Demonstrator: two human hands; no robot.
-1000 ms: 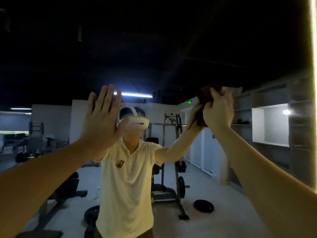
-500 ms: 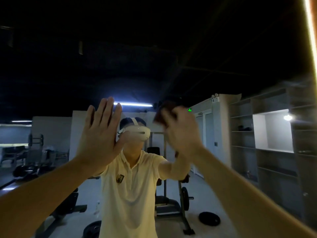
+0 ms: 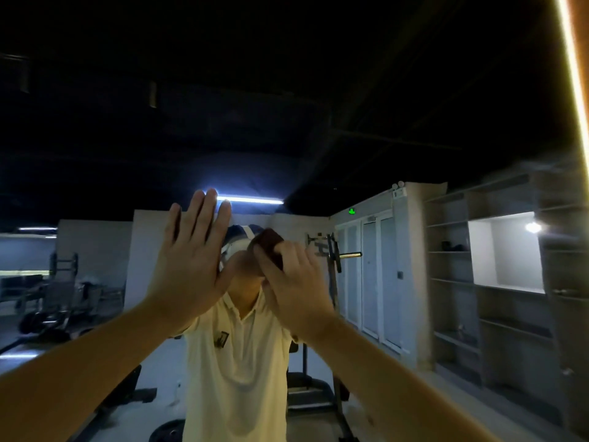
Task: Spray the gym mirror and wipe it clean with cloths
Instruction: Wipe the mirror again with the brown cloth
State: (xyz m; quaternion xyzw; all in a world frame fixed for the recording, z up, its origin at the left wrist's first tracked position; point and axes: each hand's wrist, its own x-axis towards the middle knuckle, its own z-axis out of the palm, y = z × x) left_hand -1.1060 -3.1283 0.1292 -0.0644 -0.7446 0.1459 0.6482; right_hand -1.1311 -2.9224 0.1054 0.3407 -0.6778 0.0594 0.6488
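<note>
Presently wipes the mirror [image 3: 318, 90] with a dark cloth [image 3: 269, 247], bunched in the grip of the right hand [image 3: 293, 282] with fingers curled round it. Braces with the left hand [image 3: 191, 260], laid flat on the glass with straight, close-set fingers and holding nothing.

Over the last second, brings the cloth from well to the right of the left hand to just beside its thumb; cannot tell whether touching. Reads as one sideways wiping pass arriving at its leftward end. Suggests wiping well under way and spraying likely done for this patch, yet cannot make out any wet film or streak in the dim light. Finds no spray bottle in view.

As to containers: notes open shelving [image 3: 452, 282], reflected well to the right of the left hand. Records a low dark object [image 3: 454, 247] on one upper shelf, too dim to identify, and a lit white niche [image 3: 506, 250] further right with a lamp glow at its upper corner. Cannot tell other contents.

Likely calls next for a return stroke rightward, or for lifting the left hand to reach the glass beneath.
</note>
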